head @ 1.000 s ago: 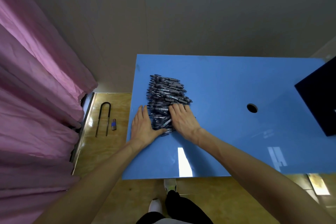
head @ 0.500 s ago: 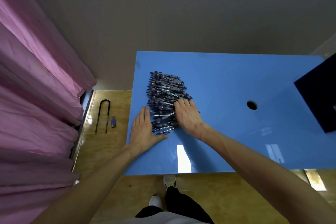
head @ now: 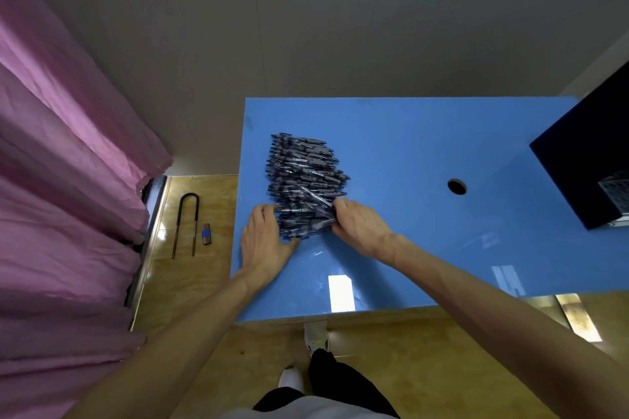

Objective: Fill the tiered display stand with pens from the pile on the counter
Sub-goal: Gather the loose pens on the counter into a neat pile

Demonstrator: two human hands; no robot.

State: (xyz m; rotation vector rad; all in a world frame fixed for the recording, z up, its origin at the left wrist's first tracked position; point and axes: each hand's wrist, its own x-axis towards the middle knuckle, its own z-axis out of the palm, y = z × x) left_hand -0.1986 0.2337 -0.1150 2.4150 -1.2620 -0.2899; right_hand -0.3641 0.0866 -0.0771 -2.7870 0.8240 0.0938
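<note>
1. As you look down from the head camera, you see a big pile of pens (head: 304, 177) lying on the blue counter (head: 408, 241). The pens are dark with grey parts, and they lie side by side, mostly pointing left to right. The pile sits on the left part of the counter, near its left edge.

2. Your left hand (head: 263, 243) lies flat on the counter at the near left corner of the pile. Its fingers are straight and spread a little. The fingertips touch the ends of the nearest pens, and the thumb points under the near edge of the pile. It holds nothing.

3. Your right hand (head: 360, 226) is at the near right corner of the pile. Its fingers are curled in and grip a small bunch of pens from the near end of the pile. You cannot tell how many pens are in the bunch.

4. A round hole (head: 456, 186) is in the counter, well to the right of the pile.

5. A dark box shape (head: 592, 160) stands at the far right edge of the counter. You cannot tell if it is the display stand.

6. A pink curtain (head: 61, 180) hangs on the left. On the wooden floor (head: 190, 286) beside it lie a black U-shaped bar (head: 185, 224) and a small grey and blue thing (head: 206, 234).

7. Your shoes (head: 315, 337) show under the near edge of the counter.
</note>
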